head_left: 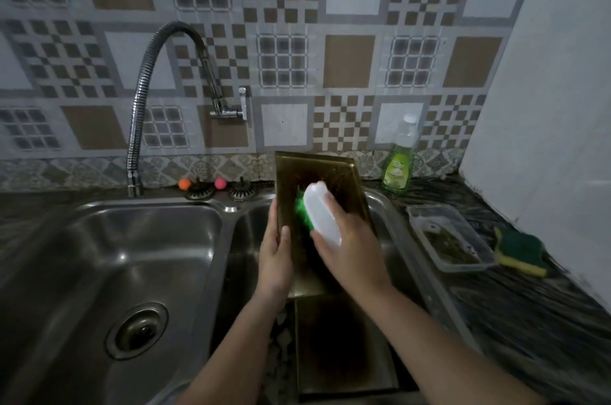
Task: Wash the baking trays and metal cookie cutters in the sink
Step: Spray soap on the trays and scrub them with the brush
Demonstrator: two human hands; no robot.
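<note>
A steel double sink (148, 216) fills the lower half of the view, its left basin bare but for the round drain (137, 331) in its floor. Dark streaked countertop (529, 322) runs along the right side, under a patterned tile wall (347, 24). A flexible ribbed faucet (145, 100) arches from its wall mount over to the left basin. In the right basin a second baking tray (344, 348) lies flat and dark at the bottom, with what may be small metal pieces beside its left edge, too dim to tell. Above it, a brass-coloured baking tray (330, 169) stands tilted up over the right basin, its top edge toward the wall. The left hand (274, 259) grips the tray's left edge, thumb curled over the front face and fingers hidden behind. The right hand (347, 249) is wrapped round a white scrub brush (322, 216), whose green bristles (302, 211) press against the tray's face. On the counter to the right sits a clear plastic container (446, 239) with dark residue inside, and just beside it a green-and-yellow sponge (520, 250). A bottle of green dish soap (398, 156) stands upright against the wall behind the right basin. Two sink strainers (220, 191) with orange and pink knobs rest on the rim behind the basins.
</note>
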